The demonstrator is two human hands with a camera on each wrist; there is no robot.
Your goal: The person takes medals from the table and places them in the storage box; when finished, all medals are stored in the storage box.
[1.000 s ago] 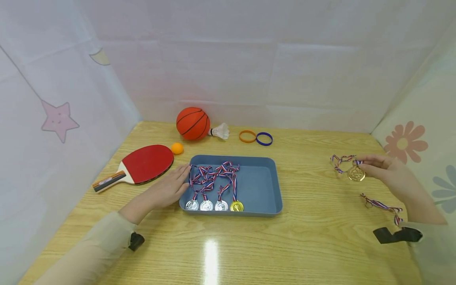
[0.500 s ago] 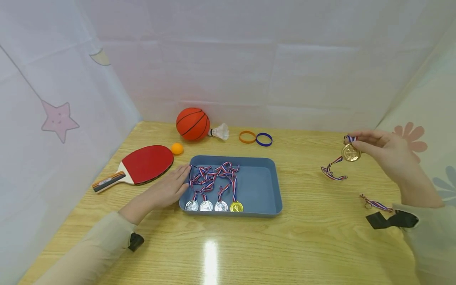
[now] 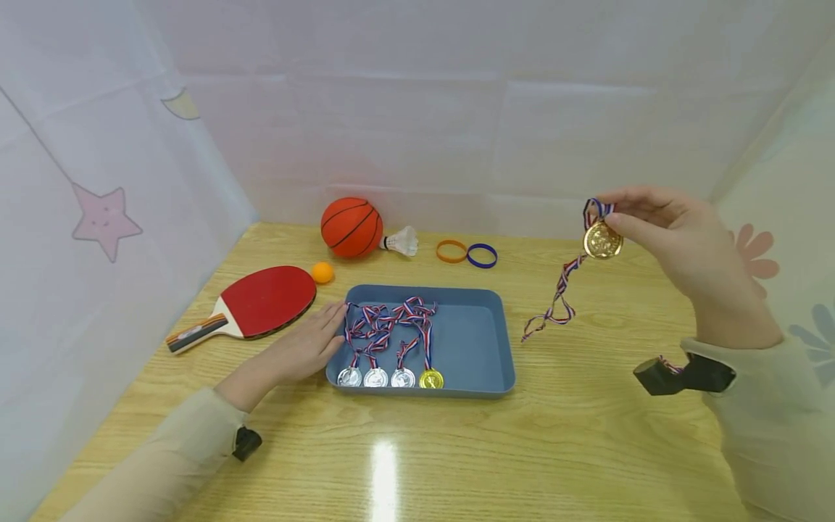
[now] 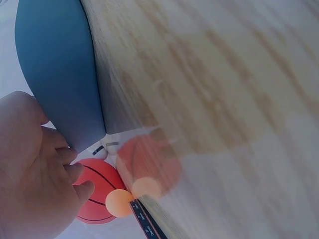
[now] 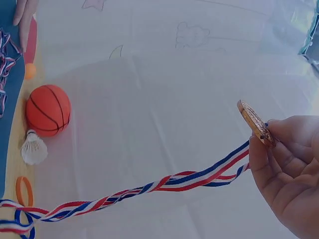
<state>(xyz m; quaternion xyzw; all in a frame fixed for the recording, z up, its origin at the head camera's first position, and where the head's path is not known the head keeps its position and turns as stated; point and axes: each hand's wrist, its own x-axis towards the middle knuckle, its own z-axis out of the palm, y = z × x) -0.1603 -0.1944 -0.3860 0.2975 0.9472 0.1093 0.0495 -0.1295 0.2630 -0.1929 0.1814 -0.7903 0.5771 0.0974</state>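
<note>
Up at the right, my right hand (image 3: 678,246) pinches a gold medal (image 3: 603,240) near its top, thumb against fingers. Its red, white and blue ribbon (image 3: 562,290) trails down to the left; the right wrist view shows the medal (image 5: 255,122) edge-on. My left hand (image 3: 306,342) lies with fairly straight fingers against the left side of a blue-grey tray (image 3: 509,355). Along the tray's front, several silver medals (image 3: 375,378) and one gold medal (image 3: 431,378) lie in a row, their ribbons (image 3: 381,326) bunched behind them.
Left of the tray are a red table tennis paddle (image 3: 270,299) and an orange ball (image 3: 322,272). Behind it stand a small basketball (image 3: 352,228), a shuttlecock (image 3: 401,241), an orange wristband (image 3: 451,251) and a blue wristband (image 3: 482,256). Another ribbon shows partly behind the right wrist strap (image 3: 685,375).
My right hand has lifted the gold medal off the table and carried it up and left, its ribbon stretching out below. My left hand has stayed at the tray's side.
</note>
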